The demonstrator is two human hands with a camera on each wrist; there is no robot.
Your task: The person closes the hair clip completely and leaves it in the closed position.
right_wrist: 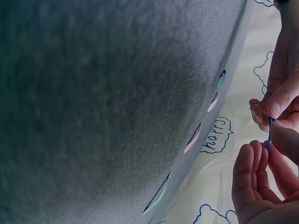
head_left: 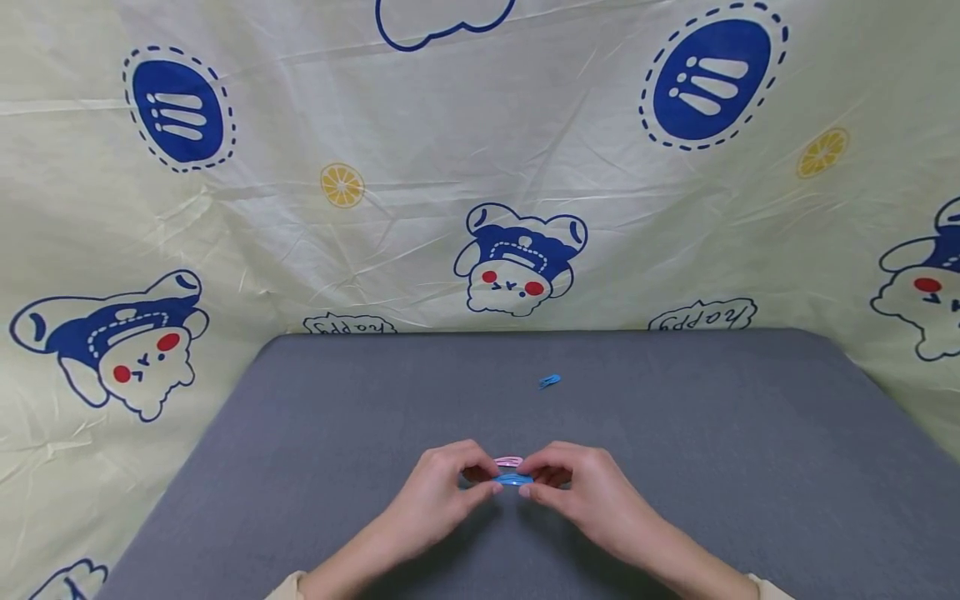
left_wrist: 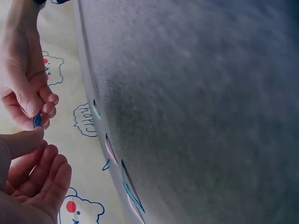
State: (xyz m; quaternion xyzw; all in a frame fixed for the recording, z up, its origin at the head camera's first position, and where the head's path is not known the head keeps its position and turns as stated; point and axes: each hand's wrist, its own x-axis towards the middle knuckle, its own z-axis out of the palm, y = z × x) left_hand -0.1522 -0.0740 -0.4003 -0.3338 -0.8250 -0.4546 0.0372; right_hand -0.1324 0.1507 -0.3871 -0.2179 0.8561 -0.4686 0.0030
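A blue snap hair clip (head_left: 513,479) lies crosswise between my two hands, raised above the grey table. My left hand (head_left: 442,483) pinches its left end between thumb and index finger. The opposite end is pinched by my right hand (head_left: 581,483). In the left wrist view the blue clip (left_wrist: 37,120) shows only partly, its ends covered by fingertips. The right wrist view shows the same clip (right_wrist: 270,133) as a thin strip between both hands. Just beyond the fingers in the head view is a pink hair clip (head_left: 508,461).
Farther back on the grey table (head_left: 337,400) lies another blue hair clip (head_left: 550,381). The right wrist view shows a pink clip (right_wrist: 192,139), a pale green clip (right_wrist: 157,195) and a white clip (right_wrist: 213,101) on the table. A patterned cloth (head_left: 420,108) hangs behind it.
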